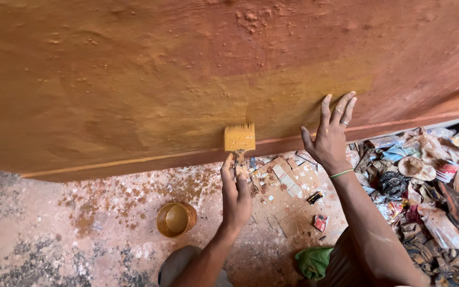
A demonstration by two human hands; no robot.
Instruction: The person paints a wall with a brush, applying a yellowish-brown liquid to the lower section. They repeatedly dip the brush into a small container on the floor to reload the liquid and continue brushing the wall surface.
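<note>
Brush [239,139] handle hidden in left hand [235,192]

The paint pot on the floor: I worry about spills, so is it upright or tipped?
Upright. The paint pot stands on the floor with its round mouth facing up, yellow-brown paint visible inside.

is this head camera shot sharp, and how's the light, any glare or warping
Head view: mostly sharp, even soft daylight, no hard glare. The wall bows from wide-lens distortion. The left hand holding the paintbrush and the right hand flat on the wall show clearly; only faint shadows beneath them.
</note>
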